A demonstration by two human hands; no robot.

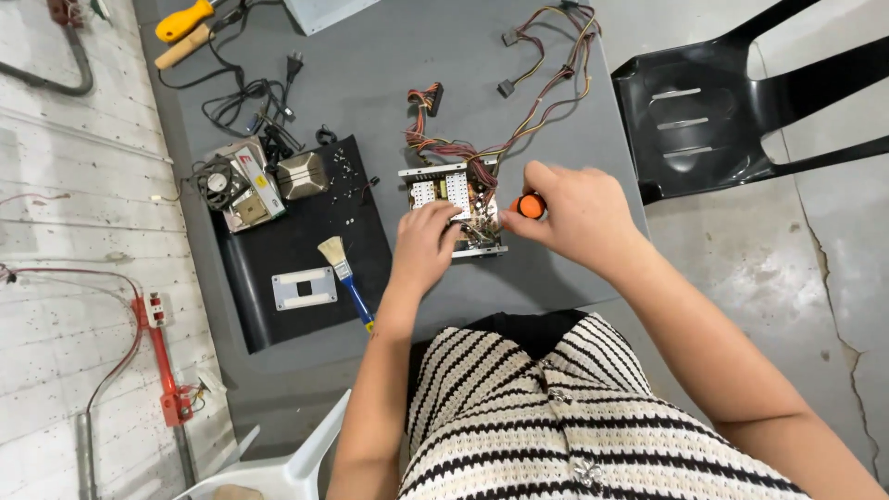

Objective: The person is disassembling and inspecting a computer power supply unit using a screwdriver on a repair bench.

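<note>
An opened power supply unit [443, 190] with a bare circuit board lies on the grey table [370, 83]. A bundle of coloured wires [528, 83] runs from it toward the far edge. My left hand [424, 243] rests on the unit's near edge, fingers touching the board. My right hand [572, 208] grips a screwdriver with an orange handle [531, 205], its tip pointing into the right side of the unit.
A black mat [278, 250] to the left carries a small fan [219, 182], metal parts, loose screws, a grey plate [304, 288] and a blue-handled brush [347, 278]. Black cables and a yellow-handled tool [183, 18] lie far left. A black chair [741, 102] stands right, a white chair [278, 468] below.
</note>
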